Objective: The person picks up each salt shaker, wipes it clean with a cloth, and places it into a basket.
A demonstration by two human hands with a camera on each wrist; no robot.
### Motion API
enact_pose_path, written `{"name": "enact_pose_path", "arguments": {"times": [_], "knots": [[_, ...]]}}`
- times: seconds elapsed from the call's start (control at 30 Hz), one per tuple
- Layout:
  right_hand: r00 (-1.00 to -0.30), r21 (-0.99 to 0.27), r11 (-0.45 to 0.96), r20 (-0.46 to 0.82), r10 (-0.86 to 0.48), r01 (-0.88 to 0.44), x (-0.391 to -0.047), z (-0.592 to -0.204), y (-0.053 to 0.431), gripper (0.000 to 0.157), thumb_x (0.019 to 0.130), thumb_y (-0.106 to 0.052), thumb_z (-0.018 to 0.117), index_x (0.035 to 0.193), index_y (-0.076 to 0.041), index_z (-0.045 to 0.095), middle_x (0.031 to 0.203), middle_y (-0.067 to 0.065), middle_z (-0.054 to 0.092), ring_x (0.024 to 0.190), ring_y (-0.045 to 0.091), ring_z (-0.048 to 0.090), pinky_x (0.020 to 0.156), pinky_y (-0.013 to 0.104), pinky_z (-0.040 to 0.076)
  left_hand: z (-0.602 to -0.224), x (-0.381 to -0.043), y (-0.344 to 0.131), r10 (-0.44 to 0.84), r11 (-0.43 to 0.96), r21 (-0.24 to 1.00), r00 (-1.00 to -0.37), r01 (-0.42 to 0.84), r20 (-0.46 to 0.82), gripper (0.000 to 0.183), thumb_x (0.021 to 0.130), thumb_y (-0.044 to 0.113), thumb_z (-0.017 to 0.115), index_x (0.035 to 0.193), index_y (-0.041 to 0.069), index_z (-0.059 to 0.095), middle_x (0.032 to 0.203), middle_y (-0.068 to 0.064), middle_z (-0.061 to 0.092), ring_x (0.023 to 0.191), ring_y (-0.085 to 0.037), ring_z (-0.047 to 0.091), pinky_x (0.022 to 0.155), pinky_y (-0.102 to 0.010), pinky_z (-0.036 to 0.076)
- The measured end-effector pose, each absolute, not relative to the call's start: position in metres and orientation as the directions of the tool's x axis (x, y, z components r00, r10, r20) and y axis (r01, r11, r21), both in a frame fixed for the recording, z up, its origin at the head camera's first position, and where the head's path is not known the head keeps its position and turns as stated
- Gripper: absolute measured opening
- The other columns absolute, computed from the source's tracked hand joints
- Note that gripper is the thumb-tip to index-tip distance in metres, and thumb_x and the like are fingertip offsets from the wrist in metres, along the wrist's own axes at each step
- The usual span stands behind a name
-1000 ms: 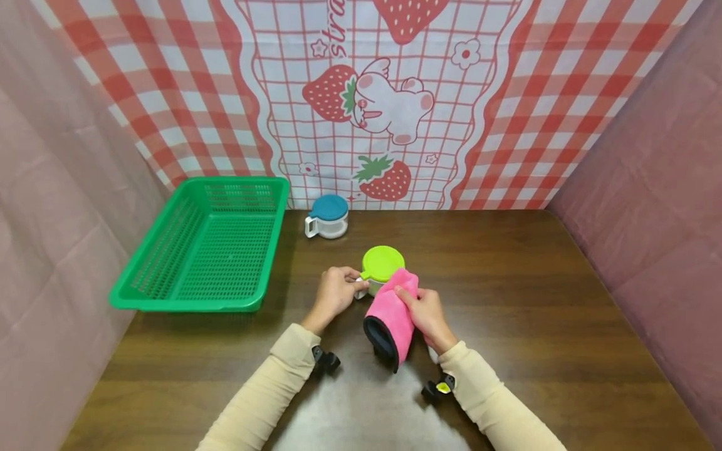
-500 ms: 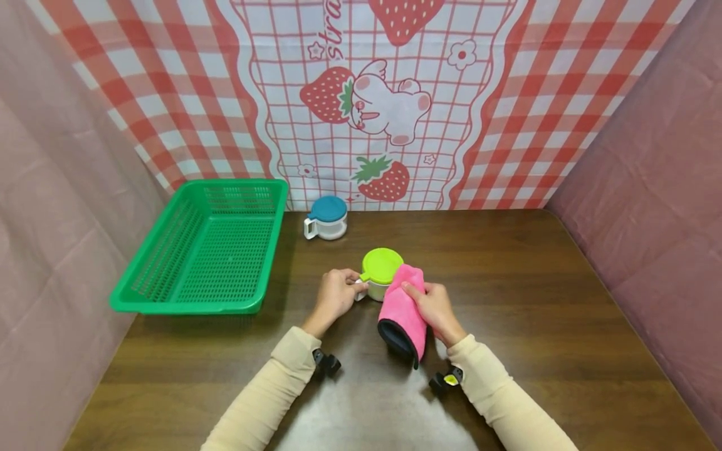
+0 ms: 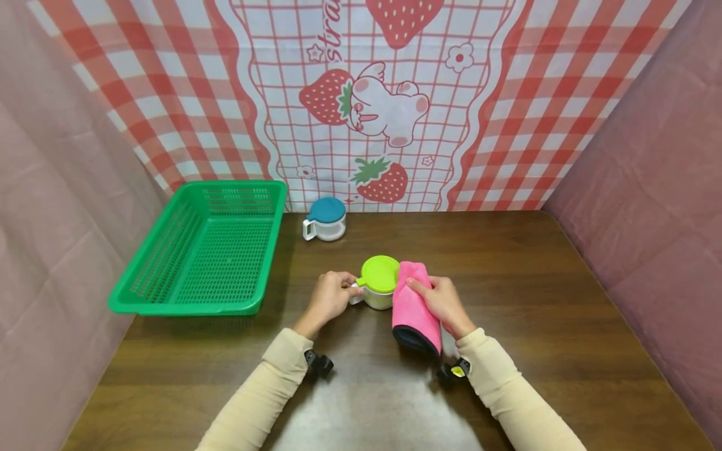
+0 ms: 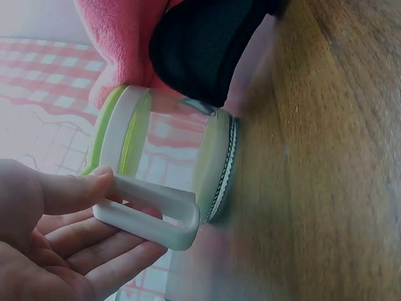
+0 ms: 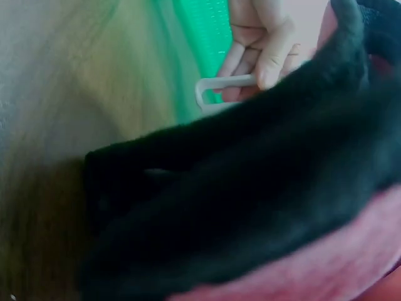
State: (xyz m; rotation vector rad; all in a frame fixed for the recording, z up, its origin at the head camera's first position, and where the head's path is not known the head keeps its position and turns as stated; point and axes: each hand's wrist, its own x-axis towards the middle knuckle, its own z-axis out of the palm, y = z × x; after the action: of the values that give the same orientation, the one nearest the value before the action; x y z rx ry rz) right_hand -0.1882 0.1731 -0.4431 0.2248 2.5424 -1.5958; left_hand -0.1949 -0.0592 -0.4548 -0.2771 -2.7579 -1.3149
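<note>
A clear jar [image 3: 378, 299] with a lime-green lid [image 3: 380, 274] and a white handle [image 4: 150, 213] stands upright on the table. My left hand [image 3: 329, 299] pinches that handle between thumb and fingers, as the left wrist view shows closely. In my right hand [image 3: 445, 304] is a folded pink cloth [image 3: 416, 304] with a black edge, gripped with the thumb on top. The cloth lies against the jar's right side. In the right wrist view the cloth's black edge [image 5: 238, 182] hides most of the jar.
A second jar [image 3: 327, 219] with a blue lid and white handle stands behind, near the patterned backdrop. The green plastic basket [image 3: 271, 250] sits at the left. Wooden tabletop [image 3: 519, 300] extends to the right, up to a pink curtain [image 3: 648, 188].
My right hand and the cloth have moved to the right, from the jar's front to its right side. The jar and my left hand have shifted slightly nearer.
</note>
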Motion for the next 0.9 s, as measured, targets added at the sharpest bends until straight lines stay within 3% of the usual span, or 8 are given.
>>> {"name": "enact_pose_path", "arguments": {"times": [0.2, 0.53, 0.9], "knots": [[-0.982, -0.885, 0.425, -0.174, 0.072, 0.188, -0.191, -0.441, 0.176, 0.036, 0.092, -0.027, 0.066, 0.111, 0.004, 0.069, 0.075, 0.002, 0.062, 0.063, 0.01, 0.052, 0.056, 0.023, 0.045, -0.455, -0.194, -0.064, 0.172, 0.586, 0.774, -0.97, 0.241, 0.172, 0.012, 0.079, 0.012, 0.078, 0.084, 0.001, 0.075, 0.079, -0.009, 0.075, 0.072, -0.015, 0.065, 0.066, -0.026, 0.05], [-0.982, -0.885, 0.437, -0.188, -0.012, 0.164, -0.197, -0.44, 0.182, 0.035, 0.094, -0.026, 0.064, 0.112, 0.004, 0.067, 0.07, -0.001, 0.056, 0.061, 0.011, 0.05, 0.055, 0.022, 0.043, -0.455, -0.197, -0.066, 0.188, 0.569, 0.793, -0.973, 0.217, 0.132, 0.011, 0.08, 0.01, 0.077, 0.087, 0.002, 0.075, 0.082, -0.009, 0.075, 0.074, -0.014, 0.064, 0.068, -0.025, 0.051], [-0.982, -0.884, 0.436, -0.189, -0.002, 0.169, -0.205, -0.441, 0.182, 0.034, 0.094, -0.025, 0.064, 0.111, 0.004, 0.068, 0.071, -0.001, 0.057, 0.065, 0.012, 0.05, 0.058, 0.022, 0.043, -0.455, -0.2, -0.069, 0.225, 0.573, 0.789, -0.968, 0.221, 0.108, 0.012, 0.08, 0.009, 0.076, 0.089, 0.001, 0.075, 0.084, -0.01, 0.075, 0.076, -0.016, 0.066, 0.067, -0.023, 0.051]]}}
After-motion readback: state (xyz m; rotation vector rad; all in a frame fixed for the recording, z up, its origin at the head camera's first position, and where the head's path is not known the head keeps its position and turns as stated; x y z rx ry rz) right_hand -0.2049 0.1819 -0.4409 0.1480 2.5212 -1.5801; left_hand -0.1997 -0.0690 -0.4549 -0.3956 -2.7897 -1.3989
